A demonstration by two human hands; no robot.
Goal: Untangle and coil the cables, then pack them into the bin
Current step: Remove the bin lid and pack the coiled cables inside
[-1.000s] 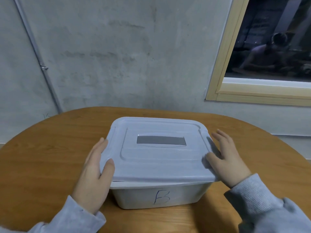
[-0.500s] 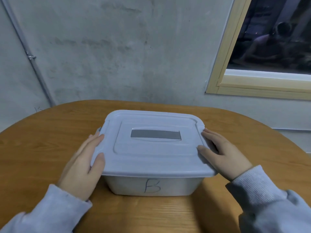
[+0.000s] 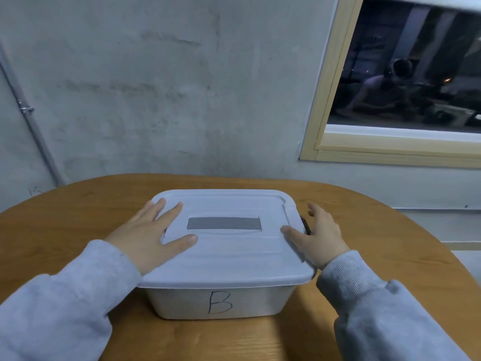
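While lid (image 3: 229, 256) closed, bin (image 3: 221, 300) contents hidden under both hands

The bin (image 3: 221, 300) carries one legible marking: a single handwritten capital letter "B", drawn in dark ink on the near side wall, centred just below the lid rim. The grey strip (image 3: 223, 223) on the lid (image 3: 234, 259) bears no readable text.

White plastic bin (image 3: 221, 300) marked "B", centre of frame, upright on the bench, pale lid (image 3: 229, 256) closed, grey strip on top.
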